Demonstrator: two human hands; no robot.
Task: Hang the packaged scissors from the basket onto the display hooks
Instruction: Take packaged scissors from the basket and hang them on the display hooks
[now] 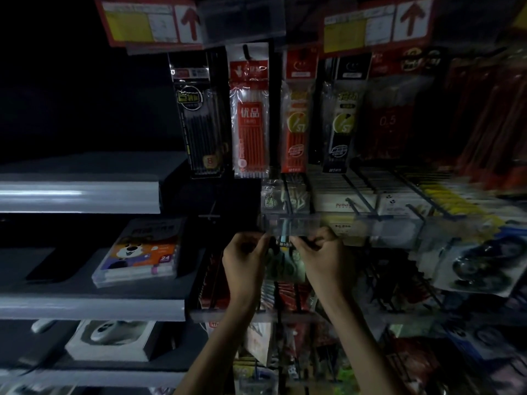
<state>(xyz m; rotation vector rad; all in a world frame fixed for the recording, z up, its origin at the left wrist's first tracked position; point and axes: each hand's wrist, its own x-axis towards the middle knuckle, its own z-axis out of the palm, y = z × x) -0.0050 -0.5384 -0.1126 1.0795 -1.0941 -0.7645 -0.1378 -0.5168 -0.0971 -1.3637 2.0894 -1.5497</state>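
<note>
A pale green pack, taken to be the packaged scissors (285,263), is held up in front of the display, directly below a clear price rail (296,225). Its top edge is pinched at both upper corners: the left corner is grasped by the left hand (244,259) and the right corner by the right hand (323,253), with the fingers of both curled in towards the card. The pack is kept upright and level in this way, probably so that the hanging hole at its top can be lined up with a hook. That hook cannot be made out; it is judged to lie behind the rail, where the view is blurred and dark. The print on the pack is too smeared to be read.

The basket is not seen. Above the rail, pen refill packs (250,115) are hung in rows, which suggests the same hanging method is intended here. To the left, a marker box (139,255) is laid on a grey shelf (85,307), well apart from the hands. The hanging step is judged to be under way, not yet finished.
</note>
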